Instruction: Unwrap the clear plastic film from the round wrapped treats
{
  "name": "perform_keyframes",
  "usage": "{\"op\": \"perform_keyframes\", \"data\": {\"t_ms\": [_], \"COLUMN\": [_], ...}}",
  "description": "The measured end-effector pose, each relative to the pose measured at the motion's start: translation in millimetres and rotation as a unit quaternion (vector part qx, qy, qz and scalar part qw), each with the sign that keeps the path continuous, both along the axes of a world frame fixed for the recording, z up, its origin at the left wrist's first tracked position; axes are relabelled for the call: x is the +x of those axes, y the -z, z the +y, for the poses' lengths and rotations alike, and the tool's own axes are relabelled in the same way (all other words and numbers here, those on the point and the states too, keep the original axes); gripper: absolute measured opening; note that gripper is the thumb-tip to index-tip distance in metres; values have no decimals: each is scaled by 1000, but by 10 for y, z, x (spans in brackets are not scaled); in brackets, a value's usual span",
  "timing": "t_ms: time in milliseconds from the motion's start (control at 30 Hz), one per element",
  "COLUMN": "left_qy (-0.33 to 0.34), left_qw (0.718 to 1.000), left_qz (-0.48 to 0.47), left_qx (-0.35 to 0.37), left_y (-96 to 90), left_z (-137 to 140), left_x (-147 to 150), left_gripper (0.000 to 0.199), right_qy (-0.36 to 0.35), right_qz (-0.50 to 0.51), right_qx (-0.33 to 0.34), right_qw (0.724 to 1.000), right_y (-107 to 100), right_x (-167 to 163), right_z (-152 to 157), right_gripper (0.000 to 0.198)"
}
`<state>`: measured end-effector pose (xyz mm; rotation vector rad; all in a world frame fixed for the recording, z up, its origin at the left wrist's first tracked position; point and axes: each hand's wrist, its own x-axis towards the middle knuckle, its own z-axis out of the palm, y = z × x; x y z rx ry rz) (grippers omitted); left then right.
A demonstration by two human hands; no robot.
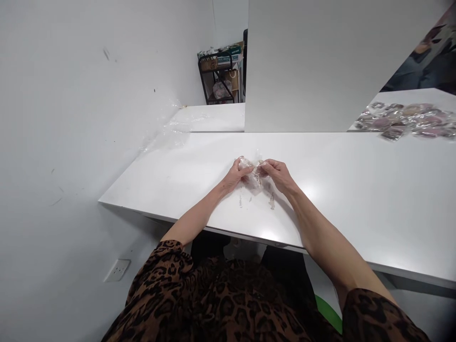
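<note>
A crinkled clear plastic bag [255, 178] is stretched between my two hands, just above the white table. My left hand [240, 172] grips its left side, thumb laid across the top. On the other side my right hand [276, 170] pinches the plastic between thumb and fingers. Something pale seems to be inside the bag, but the shiny folds keep me from telling what. Small glints or loose bits show on the tabletop just below the hands.
Behind the white table [178, 190] stands an upright white panel [302, 66]. Clear plastic wrapping [174, 130] lies by the left wall. Many small wrapped packets [409, 121] are spread at the right, near another person [423, 61]. A black shelf rack [218, 71] stands farther back.
</note>
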<state>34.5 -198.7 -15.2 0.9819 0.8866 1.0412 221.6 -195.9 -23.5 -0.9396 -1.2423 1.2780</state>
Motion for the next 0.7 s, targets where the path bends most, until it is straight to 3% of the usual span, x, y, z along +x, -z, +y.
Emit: {"op": "perform_keyframes", "data": {"t_ms": [100, 267, 433, 600, 700], "left_qy": [6, 31, -2, 0, 36], "left_qw": [999, 998, 992, 950, 927], "left_qz": [-26, -34, 108, 234, 286], "left_qx": [-34, -52, 63, 208, 241], "left_y": [-47, -112, -74, -31, -30], "left_z": [-3, 13, -34, -132, -160], "left_x": [-25, -87, -65, -39, -40], "left_gripper": [74, 57, 55, 60, 51], "right_qy": [60, 185, 213, 162, 138], "right_qz": [91, 248, 310, 295, 285], "right_qx": [-41, -97, -95, -49, -11], "right_qw": [993, 946, 922, 940, 948], "right_y": [-14, -87, -137, -149, -132], "right_x": [41, 298, 474, 436, 447], "right_z": [51, 199, 236, 179, 174], "right_gripper": [50, 38, 42, 44, 41]}}
